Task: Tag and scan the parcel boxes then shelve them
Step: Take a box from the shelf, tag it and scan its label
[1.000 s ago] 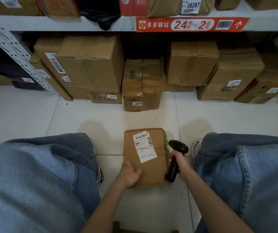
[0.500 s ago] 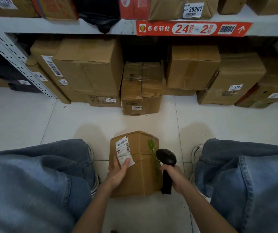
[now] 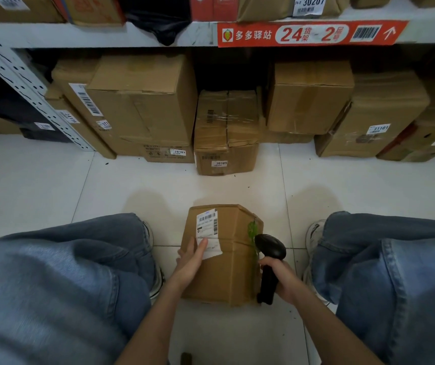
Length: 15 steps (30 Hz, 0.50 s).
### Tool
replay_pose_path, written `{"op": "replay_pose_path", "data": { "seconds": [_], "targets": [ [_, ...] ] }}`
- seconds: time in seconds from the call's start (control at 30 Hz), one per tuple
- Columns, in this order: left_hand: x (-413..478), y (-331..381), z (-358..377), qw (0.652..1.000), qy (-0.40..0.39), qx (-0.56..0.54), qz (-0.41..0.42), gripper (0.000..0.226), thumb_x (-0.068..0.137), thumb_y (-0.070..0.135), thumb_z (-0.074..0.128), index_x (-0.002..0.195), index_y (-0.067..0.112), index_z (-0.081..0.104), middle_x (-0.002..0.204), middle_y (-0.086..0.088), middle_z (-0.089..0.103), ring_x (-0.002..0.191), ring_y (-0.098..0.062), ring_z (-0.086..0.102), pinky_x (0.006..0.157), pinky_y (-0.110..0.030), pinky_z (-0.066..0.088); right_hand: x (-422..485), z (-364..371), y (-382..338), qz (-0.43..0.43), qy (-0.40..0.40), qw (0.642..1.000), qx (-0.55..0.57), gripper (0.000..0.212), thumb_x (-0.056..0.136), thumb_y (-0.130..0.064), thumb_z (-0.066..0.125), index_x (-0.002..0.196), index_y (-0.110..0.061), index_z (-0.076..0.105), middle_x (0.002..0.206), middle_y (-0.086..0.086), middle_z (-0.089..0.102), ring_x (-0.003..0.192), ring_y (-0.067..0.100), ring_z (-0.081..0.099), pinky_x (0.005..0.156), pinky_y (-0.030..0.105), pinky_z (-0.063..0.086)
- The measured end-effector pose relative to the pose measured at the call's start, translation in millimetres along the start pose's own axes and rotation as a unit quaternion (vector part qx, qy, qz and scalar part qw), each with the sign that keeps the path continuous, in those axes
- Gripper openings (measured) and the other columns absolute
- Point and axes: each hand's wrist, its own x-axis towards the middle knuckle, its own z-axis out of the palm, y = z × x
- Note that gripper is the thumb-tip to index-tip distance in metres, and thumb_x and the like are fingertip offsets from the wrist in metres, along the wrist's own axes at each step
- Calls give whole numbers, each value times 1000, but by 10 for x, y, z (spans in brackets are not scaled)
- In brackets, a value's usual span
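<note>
A brown cardboard parcel box (image 3: pixel 233 275) sits on the white tiled floor between my knees, one edge turned up. A white shipping label (image 3: pixel 207 230) with barcodes is stuck on its left upper face. My left hand (image 3: pixel 190 262) lies flat on the box's left side, its fingers straight and reaching onto the lower part of the label. My right hand (image 3: pixel 281 279) grips the handle of a black barcode scanner (image 3: pixel 269 256), held upright against the box's right side next to a green mark.
Several tagged cardboard boxes (image 3: pixel 227 133) stand on the floor under the shelf (image 3: pixel 105 35), which carries a red sign reading 24-2. A perforated metal upright (image 3: pixel 26 83) slants at the left. My knees in blue jeans flank the parcel.
The box was rolled from lying flat onto an edge, so the label moved to its left face. My left hand slid up onto the label. The scanner stayed at the right side.
</note>
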Motion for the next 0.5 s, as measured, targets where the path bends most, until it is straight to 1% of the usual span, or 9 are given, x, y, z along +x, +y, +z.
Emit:
{"op": "replay_pose_path", "data": {
  "seconds": [0.1,0.17,0.23,0.3,0.37,0.5],
  "targets": [
    [28,-14,0,1000,-3,10,3,102,63,90,20,150,40,2,161,-6,-4,147,-28,-8,116,-58,3,29,-17,25,1,7,1000,5,26,86,-13,61,111,-7,55,98,14,60,95,29,57,83,40,46],
    [66,-38,-16,1000,-3,12,4,109,57,96,20,150,42,1,161,-6,-3,147,-29,-8,115,-59,3,68,-23,31,3,8,1000,9,24,86,-12,60,109,-7,55,92,12,58,90,27,55,82,39,45],
    [102,-68,-40,1000,0,9,5,117,48,101,19,149,45,1,161,-6,-1,147,-30,-4,115,-61,5,101,-24,31,6,4,1000,12,20,86,-10,60,104,-7,55,85,11,55,84,25,53,80,38,45],
    [129,-78,-67,1000,3,5,4,122,41,103,19,148,47,1,160,-7,1,147,-32,1,114,-61,8,124,-28,25,12,-12,1000,16,19,86,-11,60,104,-9,54,90,12,55,88,25,54,84,39,45],
    [149,-79,-77,1000,3,1,5,123,40,104,20,148,47,0,160,-7,1,147,-33,1,114,-62,8,149,-39,19,20,-32,999,19,22,86,-13,60,106,-10,54,98,13,56,94,26,55,89,40,45],
    [179,-86,-82,1000,2,-4,-3,124,40,104,23,147,48,-2,160,-7,-3,147,-33,-2,114,-62,7,203,-71,12,36,-82,995,45,28,85,-16,62,112,-11,58,110,16,60,107,31,58,88,41,48]
  ]
}}
